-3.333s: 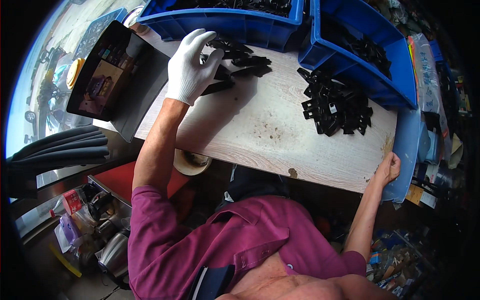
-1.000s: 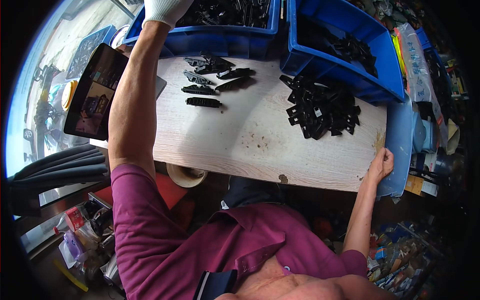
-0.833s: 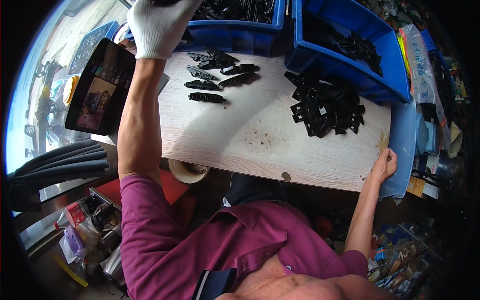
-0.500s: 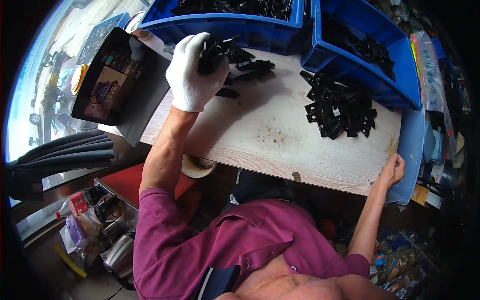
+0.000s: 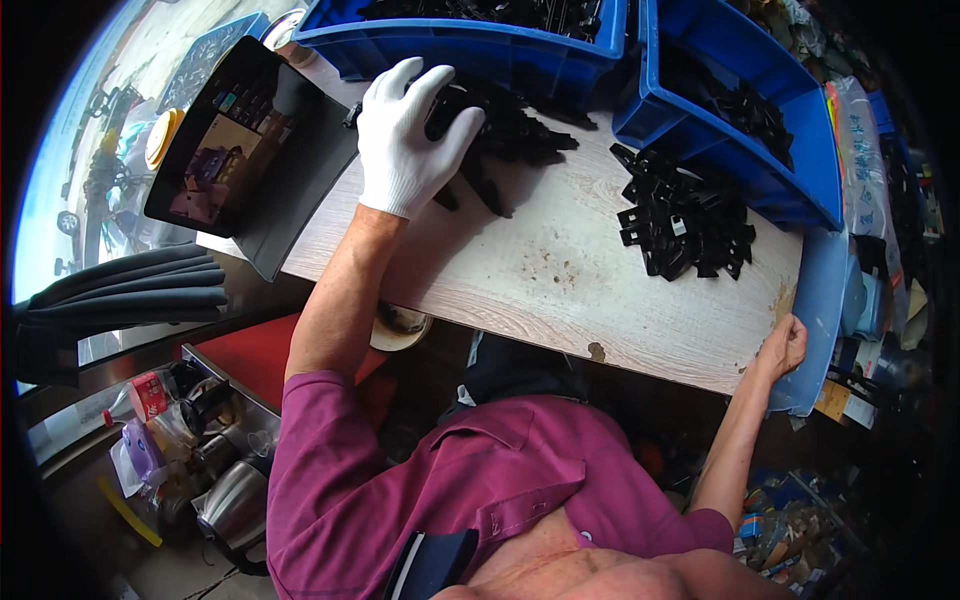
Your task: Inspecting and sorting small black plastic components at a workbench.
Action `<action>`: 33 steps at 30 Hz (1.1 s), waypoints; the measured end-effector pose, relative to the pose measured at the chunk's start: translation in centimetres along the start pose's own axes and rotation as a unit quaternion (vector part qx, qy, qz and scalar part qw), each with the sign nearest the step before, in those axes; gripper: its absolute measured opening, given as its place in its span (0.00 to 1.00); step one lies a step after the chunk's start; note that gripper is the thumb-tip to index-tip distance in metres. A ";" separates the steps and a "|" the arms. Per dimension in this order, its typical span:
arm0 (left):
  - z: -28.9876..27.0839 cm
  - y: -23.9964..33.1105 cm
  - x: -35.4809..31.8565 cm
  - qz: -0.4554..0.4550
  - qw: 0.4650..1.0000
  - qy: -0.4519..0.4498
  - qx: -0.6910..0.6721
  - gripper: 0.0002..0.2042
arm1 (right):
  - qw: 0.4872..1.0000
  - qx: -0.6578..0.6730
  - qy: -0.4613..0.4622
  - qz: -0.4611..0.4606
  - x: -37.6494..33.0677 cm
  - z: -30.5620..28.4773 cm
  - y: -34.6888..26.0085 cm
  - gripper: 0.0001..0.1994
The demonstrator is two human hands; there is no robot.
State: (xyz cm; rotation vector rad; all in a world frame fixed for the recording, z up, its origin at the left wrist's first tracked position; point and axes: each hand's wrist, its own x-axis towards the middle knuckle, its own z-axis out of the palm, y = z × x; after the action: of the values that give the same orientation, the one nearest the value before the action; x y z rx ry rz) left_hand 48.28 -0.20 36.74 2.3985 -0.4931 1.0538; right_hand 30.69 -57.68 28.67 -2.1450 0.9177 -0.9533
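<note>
Black plastic clips [image 5: 505,135] lie on the pale wooden table [image 5: 520,270], now under the white-gloved left hand [image 5: 410,135], come back from the far blue bin [image 5: 480,45] with fingers spread over them. Bare right hand [image 5: 785,345] still grips the table's near right edge.

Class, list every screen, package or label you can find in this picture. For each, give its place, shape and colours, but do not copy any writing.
Tablet: propped at the table's left end, dark rectangular frame, screen lit with a colourful picture.
Clear plastic bags: far right beyond the blue bins, with printed patches.
Red labelled bottle: lower left, under the table, small, lying among clutter.
</note>
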 end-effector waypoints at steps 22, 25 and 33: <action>2.6 3.2 16.2 0.047 0.970 -0.228 -0.065 0.28 | 0.999 -0.033 0.028 -0.016 -1.3 0.1 -3.1 0.11; 4.8 3.3 18.9 0.115 0.934 -0.338 -0.013 0.33 | 0.999 -0.036 0.017 -0.002 -1.5 0.2 -3.4 0.11; 8.9 1.3 20.8 0.120 0.888 -0.440 -0.055 0.43 | 0.999 -0.043 0.011 -0.008 -1.3 -0.3 -2.5 0.10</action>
State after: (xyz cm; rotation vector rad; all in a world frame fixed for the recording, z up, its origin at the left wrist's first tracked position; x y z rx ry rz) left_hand 66.20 -8.93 47.52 2.6439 -1.1306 -0.0738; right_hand 30.67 -55.31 30.23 -2.2211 0.9712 -0.9624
